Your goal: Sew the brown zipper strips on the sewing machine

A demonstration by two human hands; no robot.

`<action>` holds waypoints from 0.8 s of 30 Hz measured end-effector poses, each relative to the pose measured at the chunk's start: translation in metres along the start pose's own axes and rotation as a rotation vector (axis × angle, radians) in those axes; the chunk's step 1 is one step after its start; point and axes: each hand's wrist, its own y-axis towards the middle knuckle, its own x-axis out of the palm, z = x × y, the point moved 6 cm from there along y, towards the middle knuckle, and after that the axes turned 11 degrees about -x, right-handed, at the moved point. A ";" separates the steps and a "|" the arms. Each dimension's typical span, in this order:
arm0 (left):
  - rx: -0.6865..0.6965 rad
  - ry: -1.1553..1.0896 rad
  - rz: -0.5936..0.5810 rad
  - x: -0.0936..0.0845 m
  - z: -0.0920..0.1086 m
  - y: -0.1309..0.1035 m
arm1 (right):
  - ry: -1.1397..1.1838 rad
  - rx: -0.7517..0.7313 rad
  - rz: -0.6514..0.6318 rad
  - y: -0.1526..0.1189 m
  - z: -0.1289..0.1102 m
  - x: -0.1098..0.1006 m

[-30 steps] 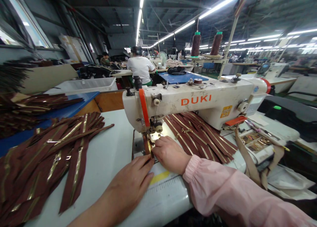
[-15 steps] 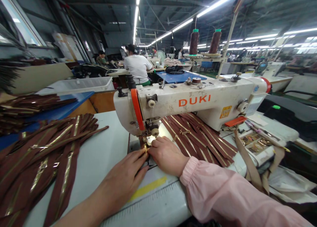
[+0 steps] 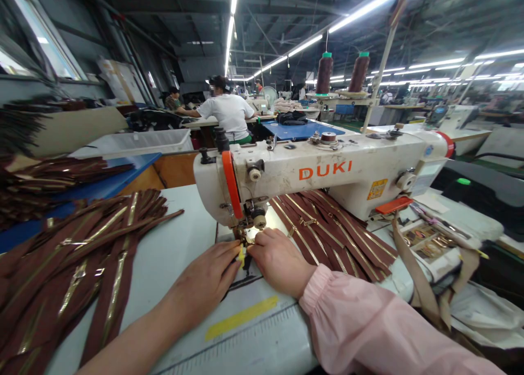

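Observation:
My left hand [image 3: 208, 271] is closed at the needle area of the white sewing machine [image 3: 278, 170], its fingertips on a brown zipper [image 3: 238, 233] with little of it showing. My right hand [image 3: 280, 260] is closed from the other side, thumb and fingers pinched at the same spot. A small yellow patch [image 3: 241, 254] shows between the fingertips, just in front of the lit presser foot. Most of the zipper is hidden by my fingers and the machine head. Behind my right hand, several brown zippers [image 3: 327, 227] with gold teeth lie under the machine arm.
A heap of brown zippers [image 3: 73, 271] covers the left of the pale table [image 3: 172, 222]. On the right stands a compartment tray [image 3: 429, 241] with small metal parts. Two thread cones [image 3: 325, 75] stand behind the machine. A person in a white shirt [image 3: 229, 115] sits farther back.
The whole view has shifted slightly right and down. Both hands stay at the needle, and the yellow patch between the fingertips shows more. The person behind now has an arm stretched out to the left.

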 end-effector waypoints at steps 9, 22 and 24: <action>0.014 0.021 0.023 0.003 0.000 -0.001 | -0.002 0.040 0.021 -0.002 0.000 -0.004; 0.019 0.018 0.047 0.001 0.001 0.000 | 0.019 0.064 0.053 -0.005 0.000 -0.008; 0.029 0.034 0.058 0.000 0.002 0.001 | 0.030 0.066 0.048 -0.005 0.001 -0.008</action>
